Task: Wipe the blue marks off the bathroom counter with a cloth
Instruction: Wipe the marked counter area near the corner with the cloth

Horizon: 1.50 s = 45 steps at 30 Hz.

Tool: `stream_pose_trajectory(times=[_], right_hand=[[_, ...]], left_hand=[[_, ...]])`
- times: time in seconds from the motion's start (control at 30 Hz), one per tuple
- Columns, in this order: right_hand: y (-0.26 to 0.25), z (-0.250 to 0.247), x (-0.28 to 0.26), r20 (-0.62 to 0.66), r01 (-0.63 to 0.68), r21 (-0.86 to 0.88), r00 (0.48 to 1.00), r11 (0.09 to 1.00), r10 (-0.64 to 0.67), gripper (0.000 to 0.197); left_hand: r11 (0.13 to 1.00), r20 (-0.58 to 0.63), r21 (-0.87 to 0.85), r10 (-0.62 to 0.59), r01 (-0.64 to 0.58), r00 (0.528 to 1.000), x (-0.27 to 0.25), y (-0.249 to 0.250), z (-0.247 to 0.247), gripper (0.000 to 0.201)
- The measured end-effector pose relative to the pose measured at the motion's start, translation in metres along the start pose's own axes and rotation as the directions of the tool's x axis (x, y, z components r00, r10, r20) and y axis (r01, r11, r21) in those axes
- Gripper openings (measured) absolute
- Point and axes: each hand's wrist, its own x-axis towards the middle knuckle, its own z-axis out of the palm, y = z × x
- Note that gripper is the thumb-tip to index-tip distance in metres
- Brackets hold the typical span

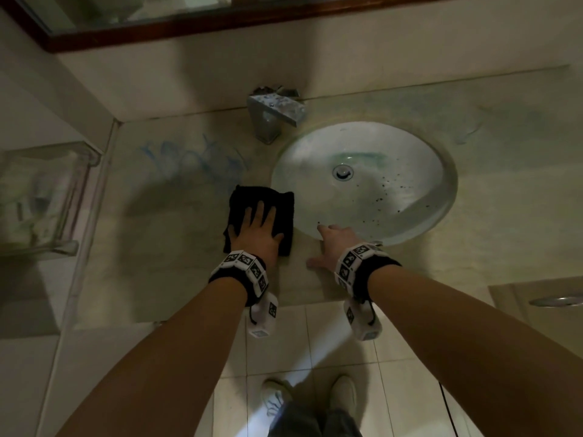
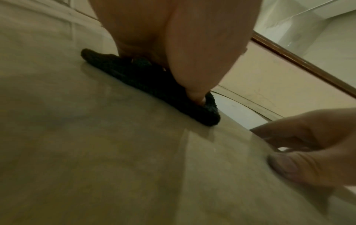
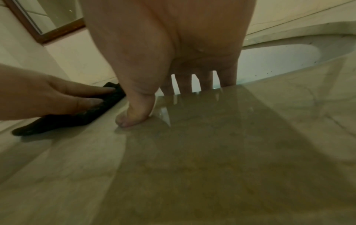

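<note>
A folded black cloth [image 1: 274, 201] [image 2: 154, 88] [image 3: 63, 120] lies on the beige marble counter [image 1: 176, 247], just left of the sink. My left hand [image 1: 257, 230] [image 2: 173, 53] [image 3: 50, 94] presses flat on it with the fingers spread. Smeared blue marks [image 1: 202, 159] cover the counter beyond the cloth, toward the back wall. My right hand [image 1: 331, 244] [image 3: 173, 68] [image 2: 308, 144] rests on the counter's front strip at the sink's near rim, thumb on the marble, fingers reaching over the edge into the basin; it holds nothing.
The white oval sink [image 1: 410, 159] has dark specks and a greenish smear by its drain [image 1: 343, 171]. A chrome faucet [image 1: 274, 116] stands behind it. A clear acrylic shelf [image 1: 44, 197] sits at left and a wood-framed mirror [image 1: 189, 23] hangs above.
</note>
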Motion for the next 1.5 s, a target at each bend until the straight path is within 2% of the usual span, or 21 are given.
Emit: stream_pose_trajectory(times=[0.17,0.43,0.63,0.8,1.07,1.27,1.5], right_hand=[[-0.002,0.000,-0.004,-0.008,0.016,-0.010,1.000,1.000,-0.016,0.084],[-0.013,-0.001,-0.012,-0.021,0.013,-0.059,1.000,0.998,-0.014,0.078],[-0.036,-0.011,-0.011,-0.051,0.112,-0.211,0.991,0.971,-0.125,0.079],[-0.055,-0.020,0.000,-0.015,0.198,-0.296,0.977,0.935,-0.211,0.088],[-0.109,-0.033,0.032,-0.082,0.188,-0.222,0.974,0.957,-0.210,0.110],[-0.139,-0.061,0.060,-0.092,0.098,-0.189,0.989,0.977,-0.117,0.122],[-0.152,-0.071,0.090,-0.096,0.025,-0.152,0.995,0.988,-0.040,0.131]], left_hand=[[0.995,-0.004,-0.020,-0.100,0.100,0.995,-0.021,-0.036,0.005,0.066],[0.971,0.016,-0.045,-0.233,0.233,0.972,-0.054,-0.065,0.007,0.067],[0.958,0.074,-0.096,-0.265,0.272,0.961,-0.066,-0.099,0.005,0.071],[0.948,0.077,-0.102,-0.296,0.303,0.952,-0.066,-0.125,0.006,0.073],[0.931,0.069,-0.136,-0.331,0.338,0.941,-0.041,-0.177,-0.002,0.072],[0.929,0.123,-0.088,-0.347,0.359,0.930,-0.003,-0.216,-0.022,0.073],[0.951,0.104,-0.078,-0.291,0.300,0.951,0.042,-0.260,-0.042,0.074]])
